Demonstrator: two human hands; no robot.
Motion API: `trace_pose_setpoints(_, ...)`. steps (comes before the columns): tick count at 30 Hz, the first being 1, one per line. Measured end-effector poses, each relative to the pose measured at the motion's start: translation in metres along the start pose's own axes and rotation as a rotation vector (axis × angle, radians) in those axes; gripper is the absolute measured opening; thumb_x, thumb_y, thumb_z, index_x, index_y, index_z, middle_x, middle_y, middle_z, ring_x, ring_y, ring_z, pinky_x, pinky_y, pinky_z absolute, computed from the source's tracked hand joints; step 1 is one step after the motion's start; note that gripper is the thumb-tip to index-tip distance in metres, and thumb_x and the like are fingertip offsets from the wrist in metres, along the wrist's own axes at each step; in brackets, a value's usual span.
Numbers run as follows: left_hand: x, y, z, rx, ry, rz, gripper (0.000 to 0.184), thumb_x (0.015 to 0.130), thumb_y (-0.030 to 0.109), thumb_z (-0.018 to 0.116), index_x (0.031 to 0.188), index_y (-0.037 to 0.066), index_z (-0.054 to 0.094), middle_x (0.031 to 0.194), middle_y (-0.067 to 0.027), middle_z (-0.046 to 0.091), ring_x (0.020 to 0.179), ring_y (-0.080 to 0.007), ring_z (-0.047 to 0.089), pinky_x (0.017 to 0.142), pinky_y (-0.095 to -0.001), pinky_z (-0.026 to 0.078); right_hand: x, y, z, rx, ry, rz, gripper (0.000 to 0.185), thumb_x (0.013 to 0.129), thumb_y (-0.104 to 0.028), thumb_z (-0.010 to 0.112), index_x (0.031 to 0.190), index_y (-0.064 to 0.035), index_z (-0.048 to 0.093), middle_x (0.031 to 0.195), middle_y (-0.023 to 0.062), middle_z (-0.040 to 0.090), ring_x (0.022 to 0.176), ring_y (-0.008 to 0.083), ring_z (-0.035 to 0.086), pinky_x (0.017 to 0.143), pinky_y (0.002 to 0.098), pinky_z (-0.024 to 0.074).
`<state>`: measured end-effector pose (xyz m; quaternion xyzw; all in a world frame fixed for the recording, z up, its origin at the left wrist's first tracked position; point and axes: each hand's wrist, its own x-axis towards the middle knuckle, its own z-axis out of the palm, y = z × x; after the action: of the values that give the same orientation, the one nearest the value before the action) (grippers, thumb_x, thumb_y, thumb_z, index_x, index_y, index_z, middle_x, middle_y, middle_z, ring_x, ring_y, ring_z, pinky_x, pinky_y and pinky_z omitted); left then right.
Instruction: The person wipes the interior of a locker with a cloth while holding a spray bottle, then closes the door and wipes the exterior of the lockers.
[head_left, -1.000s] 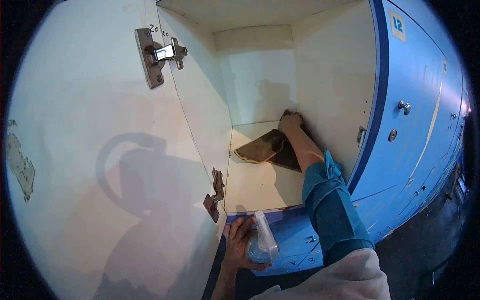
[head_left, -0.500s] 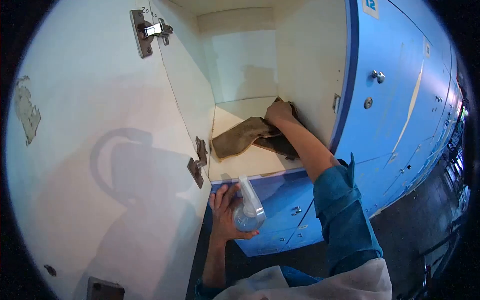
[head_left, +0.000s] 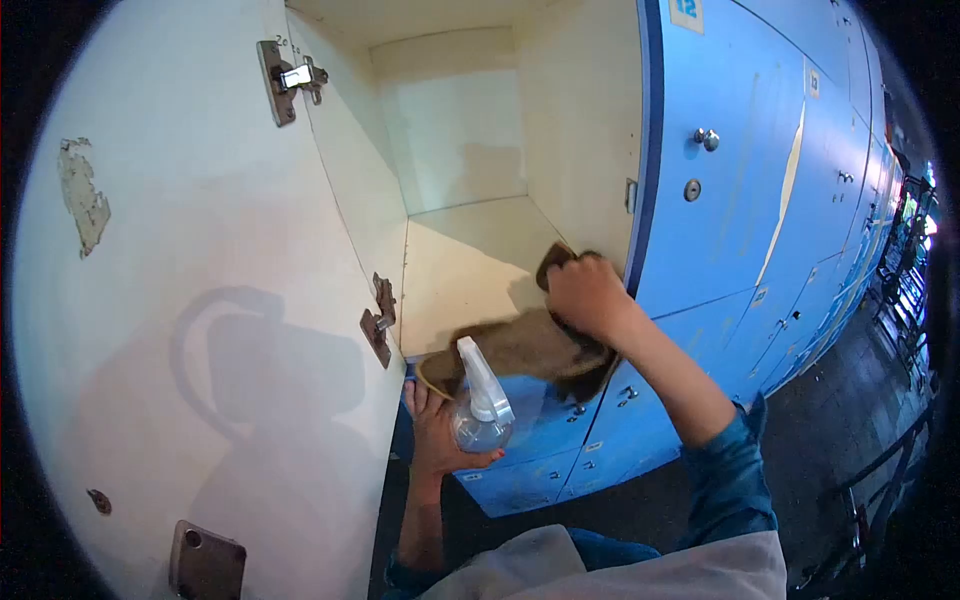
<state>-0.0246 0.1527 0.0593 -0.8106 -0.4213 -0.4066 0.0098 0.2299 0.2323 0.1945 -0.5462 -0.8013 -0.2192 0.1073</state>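
My left hand (head_left: 432,437) is wrapped round a clear spray bottle (head_left: 484,432) with a white top, just below the front edge of an open locker compartment. A brown cloth (head_left: 530,347) with pale edging is bunched in my closed right hand (head_left: 592,297). It hangs over the compartment's front edge, blurred by motion, and its left end reaches behind the bottle top. Past the cloth lies the cream floor (head_left: 455,270) of the compartment.
The white locker door (head_left: 130,330) stands wide open on the left, with metal hinges (head_left: 377,322) at its edge. Blue locker doors (head_left: 735,200) with knobs and locks run off to the right. A dark floor (head_left: 760,470) shows at lower right.
My right hand has pulled the cloth from the back right of the compartment out over its front edge. My left hand still holds the bottle. The view has shifted slightly right.
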Motion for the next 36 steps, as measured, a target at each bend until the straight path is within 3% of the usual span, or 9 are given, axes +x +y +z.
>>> trace_pose_setpoints(6,0.002,-0.001,0.003,0.029,0.020,0.013,0.090,0.044,0.073,0.069,0.104,0.006,0.066,0.137,-0.0195,0.039,0.134,-0.0373,0.021,0.107,-0.0553,0.005,-0.048,0.008,-0.079,0.155,-0.100,-0.015,0.021,0.080,-0.017,0.053,0.095,-0.0107,0.066,0.075,0.0131,0.065,0.070,0.0311,0.064,0.063,0.0428,0.0507)
trace_pose_setpoints(10,0.007,0.005,0.001,0.014,0.098,0.042,0.078,0.046,0.072,0.071,0.091,0.008,0.067,0.137,-0.0066,0.042,0.132,-0.0295,0.024,0.106,-0.0509,0.010,-0.039,0.001,-0.107,0.066,0.341,0.054,0.019,0.078,-0.016,0.057,0.096,-0.0137,0.064,0.076,0.0107,0.064,0.071,0.0276,0.063,0.059,0.0400,0.0506)
trace_pose_setpoints(14,0.007,0.005,0.002,0.006,0.107,0.047,0.078,0.045,0.072,0.070,0.089,0.008,0.067,0.138,-0.0058,0.041,0.132,-0.0288,0.024,0.107,-0.0506,0.009,0.009,-0.009,-0.105,-0.076,0.595,0.025,0.014,0.075,-0.013,0.057,0.087,-0.0102,0.062,0.080,0.0107,0.064,0.076,0.0263,0.063,0.055,0.0379,0.0518)
trace_pose_setpoints(18,0.004,0.004,0.002,-0.011,0.107,0.041,0.078,0.045,0.072,0.071,0.088,0.007,0.066,0.139,-0.0062,0.041,0.133,-0.0289,0.025,0.107,-0.0507,0.009,0.089,0.000,-0.059,-0.152,0.443,0.100,0.016,0.078,-0.011,0.055,0.089,-0.0070,0.065,0.082,0.0087,0.066,0.081,0.0264,0.063,0.062,0.0368,0.0518)
trace_pose_setpoints(20,0.001,0.001,0.002,-0.036,0.052,0.019,0.091,0.045,0.076,0.069,0.102,0.006,0.064,0.140,-0.0116,0.037,0.136,-0.0333,0.018,0.107,-0.0563,0.003,0.127,0.011,-0.025,-0.086,0.243,0.161,0.020,0.080,-0.012,0.054,0.095,-0.0056,0.065,0.090,0.0115,0.066,0.086,0.0279,0.062,0.071,0.0407,0.0504)
trace_pose_setpoints(24,-0.001,-0.003,0.002,-0.023,0.011,0.027,0.099,0.043,0.078,0.069,0.110,0.005,0.063,0.142,-0.0133,0.034,0.138,-0.0348,0.014,0.108,-0.0590,0.001,0.160,0.037,0.043,0.196,-0.129,0.231,0.033,0.087,-0.029,0.053,0.110,-0.0084,0.063,0.116,0.0151,0.061,0.110,0.0322,0.056,0.093,0.0467,0.0424)
trace_pose_setpoints(26,0.001,-0.001,0.003,-0.037,0.075,0.043,0.084,0.044,0.071,0.072,0.097,0.006,0.065,0.141,-0.0085,0.038,0.135,-0.0307,0.021,0.108,-0.0521,0.005,0.174,0.051,0.092,0.250,-0.204,0.199,0.047,0.086,-0.045,0.053,0.119,-0.0122,0.059,0.121,0.0096,0.059,0.117,0.0299,0.051,0.098,0.0518,0.0366)
trace_pose_setpoints(32,0.002,0.001,0.005,-0.035,0.120,0.054,0.077,0.042,0.065,0.076,0.093,0.009,0.065,0.138,-0.0054,0.042,0.133,-0.0283,0.024,0.107,-0.0479,0.008,0.201,0.042,0.114,0.409,-0.546,0.312,0.068,0.087,-0.064,0.034,0.141,-0.0217,0.037,0.148,0.0103,0.029,0.137,0.0322,0.025,0.109,0.0546,0.0177)
trace_pose_setpoints(36,0.005,0.001,0.009,-0.033,0.139,0.052,0.078,0.042,0.065,0.076,0.096,0.011,0.064,0.137,-0.0050,0.043,0.133,-0.0288,0.024,0.108,-0.0482,0.007,0.192,-0.014,0.082,0.363,-0.499,0.074,0.071,0.088,-0.066,0.027,0.144,-0.0232,0.031,0.154,0.0080,0.013,0.141,0.0316,0.014,0.112,0.0534,0.0113)
